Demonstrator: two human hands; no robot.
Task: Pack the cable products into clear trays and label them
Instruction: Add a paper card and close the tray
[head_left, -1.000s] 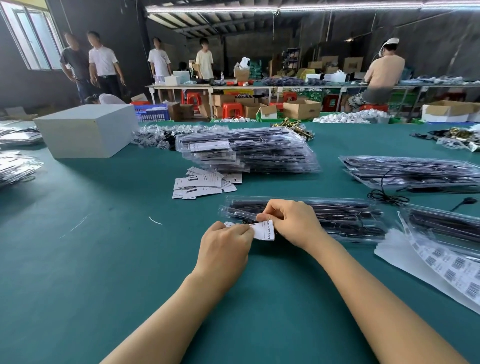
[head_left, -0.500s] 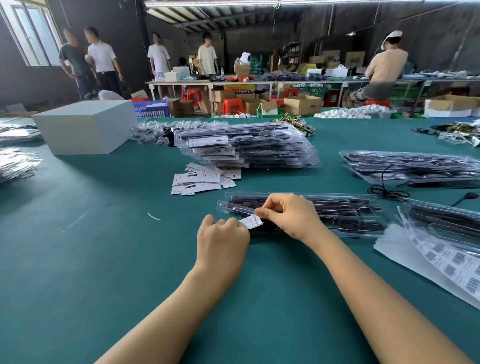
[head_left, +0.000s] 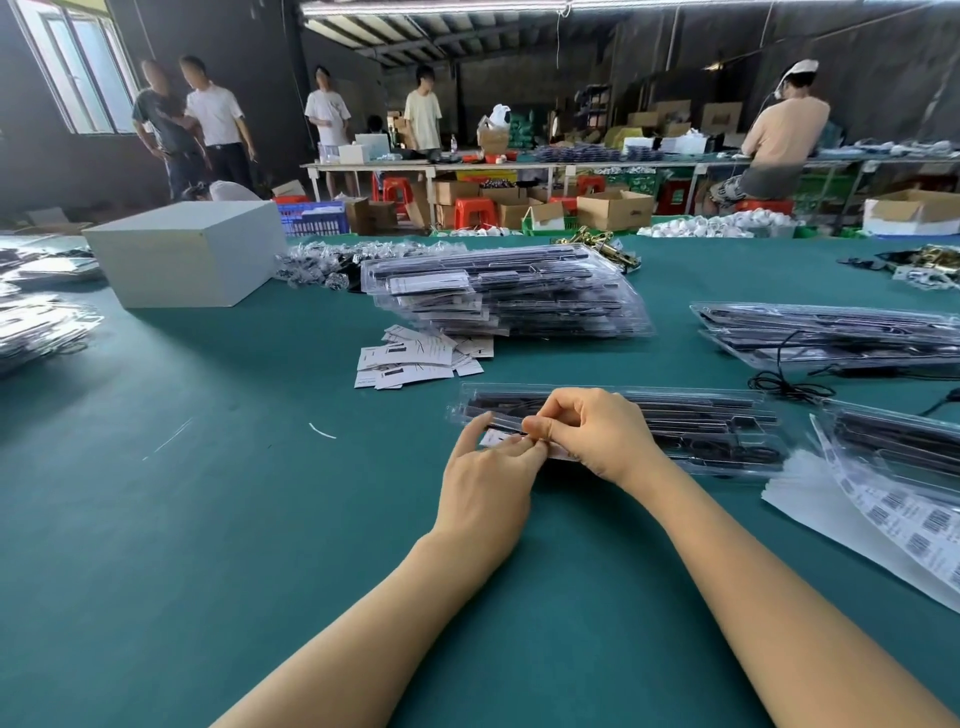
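Over on the far left we see heaps of clear packs (head_left: 41, 322) at the edge of the green table (head_left: 208, 519), and behind them a plain white box (head_left: 187, 252) standing square on the cloth. Moving in, a loose scatter of white label cards (head_left: 415, 358) lies just in front of a tall stack of filled clear trays (head_left: 511, 296), the top ones already showing a white card inside.

Now to the middle, and here is the action: one clear tray (head_left: 701, 421) with black cable parts inside lies flat across the table, long side toward us. Our left hand (head_left: 485, 483) sits at its near left corner, index finger lifted and straight, the other fingertips meeting the right hand's over a small white label (head_left: 493, 438) at the tray's edge. Our right hand (head_left: 597, 434) is curled, thumb and forefinger pinching that label. How much of the label is stuck down we cannot tell; the fingers cover most of it.

Sliding right, a black cable (head_left: 789, 384) loops on the cloth, touching a second pile of trays (head_left: 831, 332). Nearest us on the right, a sheet of barcode stickers (head_left: 914, 525) lies partly under another tray (head_left: 898, 441).

Far back, people stand and sit around a long bench (head_left: 467, 166) among cardboard boxes.
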